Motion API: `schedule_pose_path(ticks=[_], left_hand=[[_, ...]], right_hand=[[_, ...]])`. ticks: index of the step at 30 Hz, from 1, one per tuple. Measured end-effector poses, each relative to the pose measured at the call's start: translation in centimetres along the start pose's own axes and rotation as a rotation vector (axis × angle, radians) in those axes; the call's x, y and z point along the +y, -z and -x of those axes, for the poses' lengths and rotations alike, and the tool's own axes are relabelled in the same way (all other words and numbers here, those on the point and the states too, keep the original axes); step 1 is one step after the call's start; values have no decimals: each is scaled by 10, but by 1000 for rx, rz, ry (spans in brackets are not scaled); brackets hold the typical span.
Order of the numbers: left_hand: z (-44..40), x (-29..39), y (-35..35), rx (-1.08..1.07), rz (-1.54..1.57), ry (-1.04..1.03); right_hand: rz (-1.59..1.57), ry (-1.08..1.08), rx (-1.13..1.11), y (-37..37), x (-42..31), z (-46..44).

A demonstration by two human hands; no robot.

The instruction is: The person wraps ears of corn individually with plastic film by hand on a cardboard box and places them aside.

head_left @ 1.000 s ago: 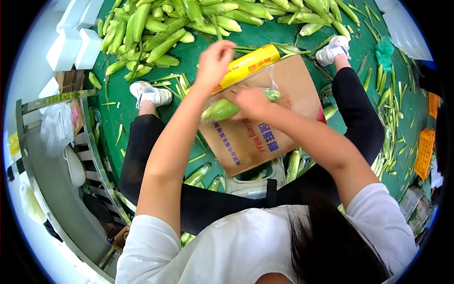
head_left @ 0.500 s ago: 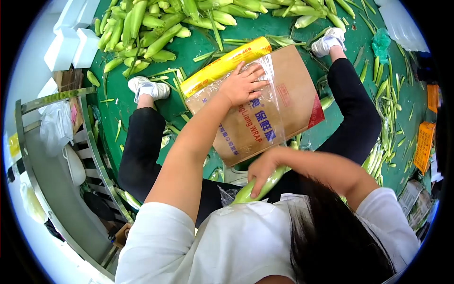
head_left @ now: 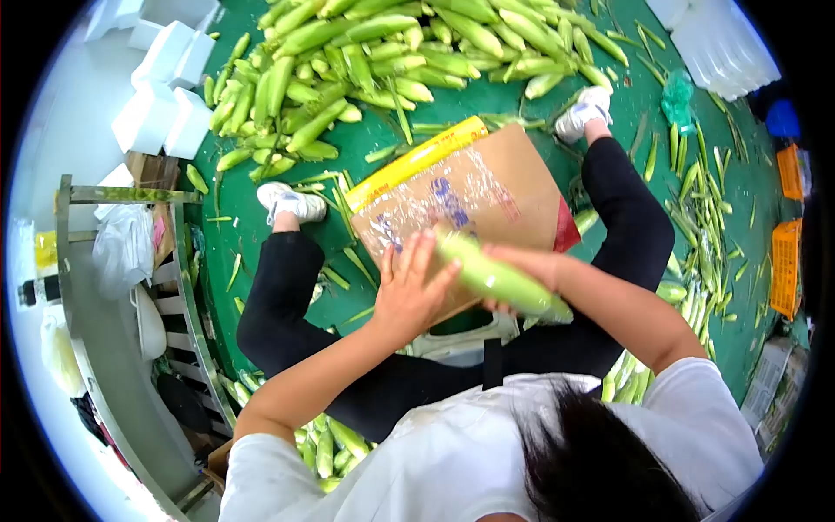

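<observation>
An ear of corn (head_left: 509,283) in green husk, shiny as if wrapped in film, slants over the lower part of a cardboard box. My right hand (head_left: 527,268) is closed around its middle, some fingers hidden beneath it. Beside the corn's upper left end is my left hand (head_left: 407,291), fingers stretched and thumb apart; whether it touches the corn I cannot tell. The cardboard box (head_left: 513,174), printed in blue and red, lies tilted between my legs. Along its far edge runs a yellow roll of cling film (head_left: 417,161), with clear film spread over the cardboard.
A big heap of corn ears (head_left: 374,61) covers the green floor ahead. Husk strips and stalks (head_left: 704,209) lie at right, near orange crates (head_left: 786,265). White foam boxes (head_left: 161,113) and a metal-framed rack (head_left: 96,322) stand at left. More corn (head_left: 326,452) lies by my left side.
My right hand has brought the corn up from my lap to over the box. My left hand has drawn back from the film roll toward the corn.
</observation>
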State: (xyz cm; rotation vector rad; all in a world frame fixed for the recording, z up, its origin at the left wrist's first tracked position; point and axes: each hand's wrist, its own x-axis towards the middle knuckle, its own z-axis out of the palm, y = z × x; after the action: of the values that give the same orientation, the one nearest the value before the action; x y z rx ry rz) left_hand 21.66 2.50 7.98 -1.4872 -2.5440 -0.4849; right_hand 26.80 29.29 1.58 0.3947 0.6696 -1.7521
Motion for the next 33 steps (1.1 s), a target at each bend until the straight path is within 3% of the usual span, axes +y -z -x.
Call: schedule_pose_path(ticks=[1, 3, 5, 7, 8, 9, 11, 13, 14, 15, 17, 18, 19, 20, 22, 23, 25, 27, 29, 30, 32, 33], left_hand=[[-17, -5, 24, -75, -70, -107], [-13, -26, 38, -604, 140, -86], [-10, -26, 66, -635, 383, 178], [5, -33, 93, -692, 741, 479], [21, -39, 99, -691, 989, 596], [40, -45, 104, -693, 1243, 699], [64, -54, 140, -926, 1591, 1200], [122, -43, 162, -611, 1958, 1650], [99, -20, 196, -312, 1742, 1961], [110, -18, 201, -138, 1625, 2018], [153, -28, 186, 66, 1325, 2029], [174, -37, 175, 116, 1156, 2031], [198, -44, 164, 133, 985, 2033], [224, -48, 154, 124, 815, 2044], [275, -50, 144, 45, 496, 2075], [300, -45, 144, -7, 352, 2100], [349, -32, 153, -116, 77, 2163], [396, -15, 176, -235, -192, 2261], [442, -1, 218, -404, -504, 2383], [460, -2, 239, -460, -668, 2406], [472, -26, 270, -209, -884, 2168], [358, -68, 244, 88, -791, 1783]], right_hand=[[207, -56, -19, -35, -12, 4], [229, -218, -270, -65, -29, 3], [652, 26, -164, -83, -48, 10], [1414, 689, 27, -86, -53, 5], [1667, 629, 228, -124, -69, 20], [1847, 628, 226, -134, -80, 22], [1995, 673, 46, -141, -104, 10], [2271, 1265, 48, -117, -133, -19], [2069, 1338, 143, -83, -157, -45], [1862, 1401, 236, -41, -192, -71], [1734, 1333, 978, 57, -272, -76], [1289, 1079, 1379, 99, -306, -63], [957, 992, 1586, 146, -342, -44], [1356, 1254, 1969, 245, -367, -34], [1102, 609, 2257, 325, -400, 18], [1179, 496, 2495, 352, -403, 30], [1094, 42, 1972, 394, -421, 64], [1157, 213, 2131, 382, -411, 65], [1058, 777, 1937, 420, -388, 63], [869, 853, 1842, 389, -372, 53], [431, 961, 1580, 320, -346, 43], [300, 972, 1494, 274, -326, 35]])
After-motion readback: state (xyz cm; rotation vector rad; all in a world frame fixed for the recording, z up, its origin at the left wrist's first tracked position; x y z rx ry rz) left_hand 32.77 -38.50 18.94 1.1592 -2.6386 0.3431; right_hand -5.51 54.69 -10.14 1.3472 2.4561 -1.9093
